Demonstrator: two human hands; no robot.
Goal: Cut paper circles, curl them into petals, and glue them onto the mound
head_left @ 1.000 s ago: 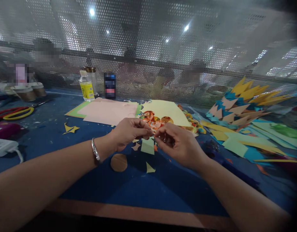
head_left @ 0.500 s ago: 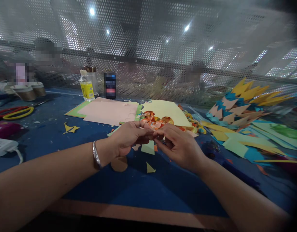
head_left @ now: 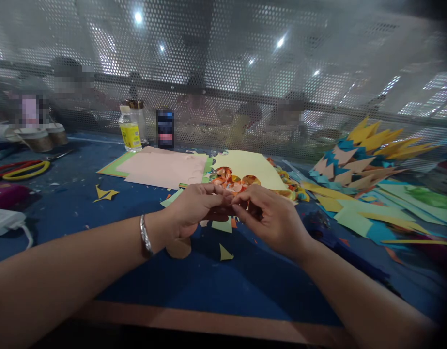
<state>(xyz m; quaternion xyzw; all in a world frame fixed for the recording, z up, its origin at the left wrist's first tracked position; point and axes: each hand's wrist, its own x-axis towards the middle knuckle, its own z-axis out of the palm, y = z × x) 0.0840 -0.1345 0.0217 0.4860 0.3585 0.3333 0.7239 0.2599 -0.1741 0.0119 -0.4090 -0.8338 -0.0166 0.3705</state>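
My left hand (head_left: 196,208), with a silver bangle at its wrist, is closed, its fingertips meeting those of my right hand (head_left: 269,215). Both hands pinch at the same spot above the blue table (head_left: 223,286); whatever lies between the fingers is too small and hidden to name. Just behind the fingertips sit shiny orange curled paper pieces (head_left: 228,182), partly covered by my hands. Below my left palm lies a brown paper disc (head_left: 178,248), and right of it a yellow-green paper scrap (head_left: 225,252).
Pink paper (head_left: 165,167) and pale yellow paper (head_left: 252,162) lie behind my hands. A bottle (head_left: 131,133) and a phone (head_left: 165,128) stand further back. Scissors (head_left: 25,169) lie left. At right are a layered paper-cone piece (head_left: 354,162), coloured paper strips (head_left: 357,215) and a dark blue tool (head_left: 339,245).
My fingertips stay together and have shifted very slightly; the right fingers are a little more upright. The objects on the table have not moved.
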